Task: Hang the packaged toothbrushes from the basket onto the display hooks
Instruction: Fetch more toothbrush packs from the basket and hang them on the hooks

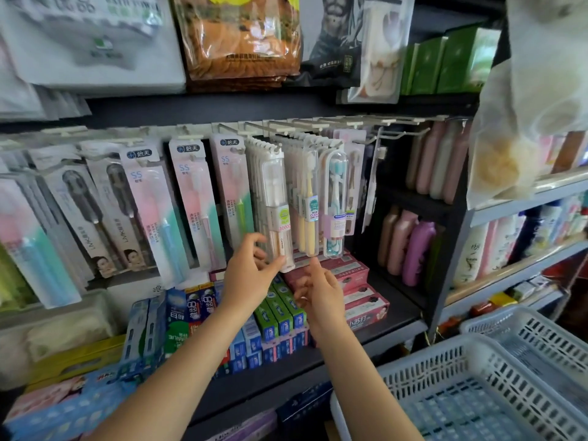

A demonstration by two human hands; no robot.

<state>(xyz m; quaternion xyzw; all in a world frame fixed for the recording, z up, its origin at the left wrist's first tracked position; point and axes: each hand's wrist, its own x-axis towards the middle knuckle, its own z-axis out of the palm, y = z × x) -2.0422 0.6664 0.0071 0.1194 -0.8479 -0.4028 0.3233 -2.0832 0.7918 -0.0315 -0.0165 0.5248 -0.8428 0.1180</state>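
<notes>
Several packaged toothbrushes hang in rows on white display hooks [286, 130]. At the front of one full hook hangs a clear-cased beige toothbrush pack [276, 198]. My left hand [251, 272] pinches the bottom end of that pack between thumb and fingers. Just below the neighbouring yellow toothbrush pack [309, 202] is my right hand [319, 291], forefinger raised and holding nothing. A blue toothbrush pack [334, 205] hangs to the right of it. The white plastic basket [451, 370] at the lower right shows only its bare slotted floor.
Flat carded toothbrushes [191, 198] fill the hooks to the left. Toothpaste boxes [280, 316] are stacked on the shelf under my hands. Pink and beige bottles [413, 249] stand to the right. A second basket [534, 329] sits behind the first. Bagged goods hang above.
</notes>
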